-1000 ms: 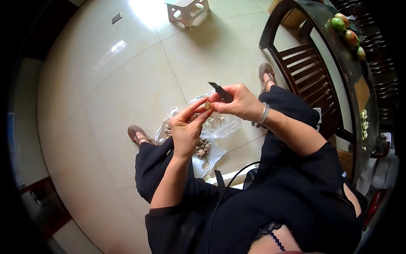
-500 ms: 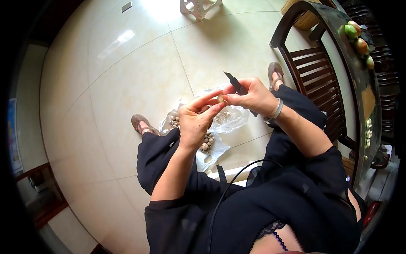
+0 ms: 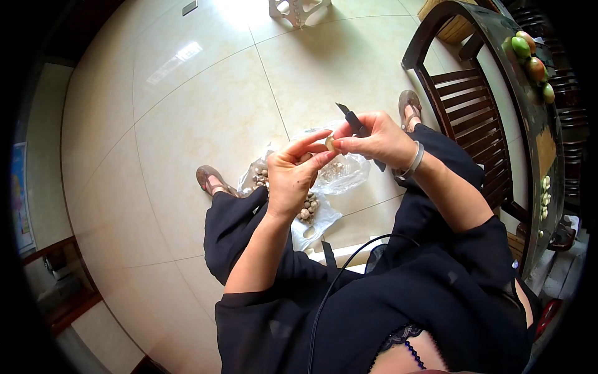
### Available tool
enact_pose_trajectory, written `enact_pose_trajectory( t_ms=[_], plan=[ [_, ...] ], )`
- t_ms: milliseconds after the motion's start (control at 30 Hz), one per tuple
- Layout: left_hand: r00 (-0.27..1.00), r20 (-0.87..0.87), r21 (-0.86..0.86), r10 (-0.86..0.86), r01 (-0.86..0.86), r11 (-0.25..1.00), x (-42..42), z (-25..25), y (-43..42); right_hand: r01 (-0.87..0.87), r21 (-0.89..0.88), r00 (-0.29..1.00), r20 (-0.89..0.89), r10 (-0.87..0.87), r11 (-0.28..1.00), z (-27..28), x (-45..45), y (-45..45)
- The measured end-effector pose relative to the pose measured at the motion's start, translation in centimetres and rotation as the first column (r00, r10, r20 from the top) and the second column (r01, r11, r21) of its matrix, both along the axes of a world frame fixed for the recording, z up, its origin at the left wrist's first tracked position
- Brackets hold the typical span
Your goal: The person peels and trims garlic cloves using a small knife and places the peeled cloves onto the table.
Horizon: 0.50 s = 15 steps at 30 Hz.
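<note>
Held between the fingertips of both hands is a small pale mushroom. My left hand pinches it from the left, with another brownish piece tucked in the fingers. My right hand grips a black utility knife, its blade pointing up and away, while the thumb and finger meet at the mushroom. Below the hands, clear plastic bags lie on the floor. Several brownish mushrooms rest on a white plastic bag, partly hidden by my left arm. Small scraps lie in the right-hand clear bag.
A dark wooden chair stands at the right beside a table bearing several mangoes and pale pieces. A white plastic stool is at the top. Tiled floor spreads to the left. A black cable crosses my lap.
The whole view has shifted slightly. The knife and right hand are turned a little, with more of the knife's lower end showing. Both hands keep their hold on the mushroom.
</note>
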State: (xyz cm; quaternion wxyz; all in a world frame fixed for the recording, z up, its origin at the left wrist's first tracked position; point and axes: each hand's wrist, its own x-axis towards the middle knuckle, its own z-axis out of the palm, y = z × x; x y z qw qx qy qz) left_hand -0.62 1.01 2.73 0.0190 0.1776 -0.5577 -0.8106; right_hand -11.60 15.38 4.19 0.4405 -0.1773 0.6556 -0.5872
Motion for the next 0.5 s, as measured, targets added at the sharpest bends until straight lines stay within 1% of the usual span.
enact_pose_trajectory(
  t_ms=[67,300,400,467,500],
  plan=[
    [1.000,0.014,-0.005,-0.009,0.009,1.000,0.00,-0.38,-0.10,-0.023,0.051,1.000,0.008,0.023,0.998,-0.05,-0.19,0.13],
    [1.000,0.027,0.044,-0.011,0.010,0.999,0.02,-0.21,-0.18,0.001,0.022,1.000,-0.001,-0.001,1.000,-0.03,-0.10,0.04],
    [1.000,0.012,0.042,-0.002,0.002,0.999,-0.05,-0.47,0.03,-0.024,0.062,1.000,0.007,0.024,0.998,0.34,-0.16,-0.07],
    [0.997,-0.070,-0.022,0.026,-0.028,0.999,-0.08,-0.80,0.26,-0.033,0.041,0.999,-0.023,0.034,0.999,0.50,0.04,-0.18],
    [0.997,-0.070,-0.022,0.026,-0.028,0.999,-0.06,-0.59,0.22,-0.033,0.041,0.999,-0.022,0.034,0.999,0.45,0.00,-0.12]
  ],
)
